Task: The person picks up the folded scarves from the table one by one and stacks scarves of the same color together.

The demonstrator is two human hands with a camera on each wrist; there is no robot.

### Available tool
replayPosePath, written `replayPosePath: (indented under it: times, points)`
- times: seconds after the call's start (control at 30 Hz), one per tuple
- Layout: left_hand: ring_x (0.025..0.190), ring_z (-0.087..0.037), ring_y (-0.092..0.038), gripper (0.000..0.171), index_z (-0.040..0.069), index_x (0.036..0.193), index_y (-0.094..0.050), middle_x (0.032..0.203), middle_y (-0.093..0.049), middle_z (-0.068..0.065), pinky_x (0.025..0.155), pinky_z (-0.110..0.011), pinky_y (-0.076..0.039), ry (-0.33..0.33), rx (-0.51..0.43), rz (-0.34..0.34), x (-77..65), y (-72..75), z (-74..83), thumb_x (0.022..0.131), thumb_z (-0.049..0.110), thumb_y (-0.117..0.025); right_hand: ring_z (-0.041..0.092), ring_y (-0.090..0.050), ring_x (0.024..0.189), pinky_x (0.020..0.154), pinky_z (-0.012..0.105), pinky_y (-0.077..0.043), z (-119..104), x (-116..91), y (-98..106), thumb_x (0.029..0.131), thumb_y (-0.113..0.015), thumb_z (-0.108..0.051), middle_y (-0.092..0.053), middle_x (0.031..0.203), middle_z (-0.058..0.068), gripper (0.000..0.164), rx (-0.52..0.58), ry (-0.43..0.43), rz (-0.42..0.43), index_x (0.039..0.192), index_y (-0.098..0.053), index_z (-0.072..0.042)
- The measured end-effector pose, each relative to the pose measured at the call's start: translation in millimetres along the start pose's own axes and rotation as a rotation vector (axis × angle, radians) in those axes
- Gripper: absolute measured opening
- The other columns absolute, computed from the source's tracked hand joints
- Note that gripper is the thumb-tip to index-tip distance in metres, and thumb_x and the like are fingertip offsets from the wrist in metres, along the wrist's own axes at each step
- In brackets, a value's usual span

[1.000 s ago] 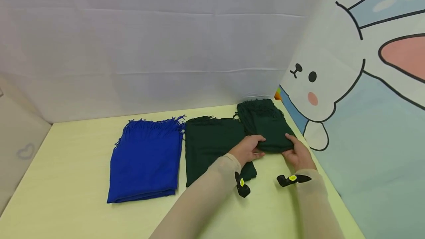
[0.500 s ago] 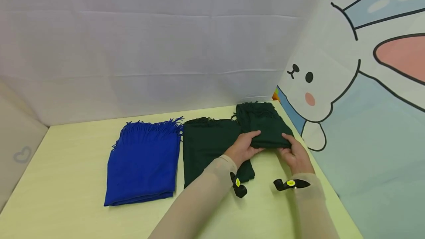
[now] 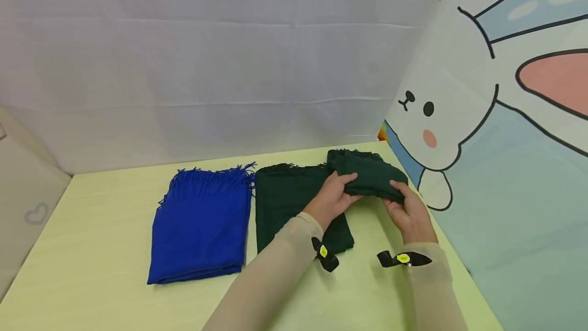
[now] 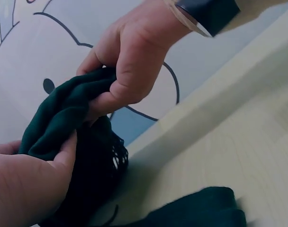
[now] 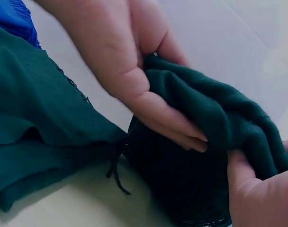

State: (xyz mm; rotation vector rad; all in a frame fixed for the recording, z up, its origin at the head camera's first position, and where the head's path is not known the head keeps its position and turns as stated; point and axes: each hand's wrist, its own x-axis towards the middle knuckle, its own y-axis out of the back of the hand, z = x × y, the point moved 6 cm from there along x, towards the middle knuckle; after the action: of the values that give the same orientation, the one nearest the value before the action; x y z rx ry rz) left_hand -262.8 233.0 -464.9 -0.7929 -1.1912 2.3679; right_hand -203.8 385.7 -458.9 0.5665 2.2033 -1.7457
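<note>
At the table's back right corner, a dark green fringed scarf (image 3: 374, 175) is folded over at its near edge, which is lifted. My left hand (image 3: 332, 199) pinches the left end of that edge, thumb on top. My right hand (image 3: 410, 214) grips the right end the same way. In the left wrist view the folded edge of the scarf (image 4: 63, 111) sags in soft layers between both hands, fringe hanging below. A second dark green scarf (image 3: 289, 193) lies folded flat just left of it, partly covered by my left hand and forearm.
A folded blue fringed scarf (image 3: 199, 226) lies left of the green ones on the pale yellow table (image 3: 110, 249). White cloth (image 3: 220, 65) hangs behind the table. A rabbit-print sheet (image 3: 514, 193) runs along the right edge.
Both hands have lifted the near edge of the right green scarf and moved it away toward the back, folding it over. The blue scarf and the second green scarf stay put.
</note>
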Motion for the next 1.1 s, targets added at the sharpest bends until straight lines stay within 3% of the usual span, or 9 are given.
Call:
replayPosePath:
  times: [0.17,0.3,0.47,0.67,0.83,1.1]
  points:
    - [0.145,-0.035,-0.032,0.082,0.023,0.161,-0.007,0.161,-0.027,-0.014,0.115,-0.058,-0.028,-0.004,-0.02,-0.01,-9.4,-6.8,12.1,0.1,0.002,-0.057,0.013,-0.049,0.126,0.099,0.036,-0.05,6,-13,-12,0.092,-0.05,0.02,-0.04,0.145,-0.01,0.078,-0.029,0.067,-0.077,0.151,-0.031,-0.027]
    - [0.145,-0.032,-0.032,0.082,0.024,0.161,-0.006,0.162,-0.026,-0.013,0.116,-0.057,-0.026,-0.011,-0.01,-0.057,-17.9,-12.1,22.3,0.1,0.004,-0.057,0.016,-0.054,0.121,0.096,0.037,-0.052,11,-23,-23,0.092,-0.05,0.02,-0.048,0.136,-0.002,0.069,-0.065,0.128,-0.141,0.145,-0.036,-0.02]
    - [0.143,-0.029,-0.037,0.072,0.025,0.16,-0.018,0.159,-0.032,-0.009,0.116,-0.054,-0.029,-0.031,0.021,-0.132,-30.0,-18.1,34.9,0.101,0.006,-0.056,0.016,-0.049,0.126,0.098,0.037,-0.051,17,-33,-38,0.093,-0.05,0.018,-0.041,0.144,-0.003,0.074,-0.123,0.187,-0.224,0.152,-0.029,-0.021]
    - [0.143,-0.027,-0.037,0.074,0.024,0.16,-0.014,0.159,-0.033,-0.007,0.115,-0.054,-0.03,-0.068,0.067,-0.193,-41.6,-22.3,51.0,0.102,0.006,-0.054,0.019,-0.05,0.128,0.099,0.037,-0.051,24,-40,-51,0.095,-0.05,0.016,-0.037,0.149,0.0,0.076,-0.176,0.23,-0.301,0.157,-0.022,-0.016]
    - [0.144,-0.027,-0.035,0.07,0.024,0.16,-0.015,0.16,-0.031,-0.006,0.115,-0.054,-0.028,-0.103,0.096,-0.215,-50.6,-17.8,67.3,0.103,0.005,-0.052,0.021,-0.054,0.122,0.096,0.037,-0.052,34,-38,-62,0.096,-0.051,0.015,-0.039,0.148,0.003,0.069,-0.215,0.223,-0.345,0.154,-0.027,-0.013]
    - [0.144,-0.026,-0.035,0.069,0.023,0.16,-0.017,0.16,-0.032,-0.005,0.118,-0.054,-0.025,-0.15,0.109,-0.203,-64.2,4.6,90.3,0.103,0.006,-0.051,0.019,-0.057,0.117,0.093,0.033,-0.053,61,-27,-77,0.096,-0.053,0.011,-0.04,0.146,0.003,0.062,-0.307,0.171,-0.343,0.15,-0.034,-0.011]
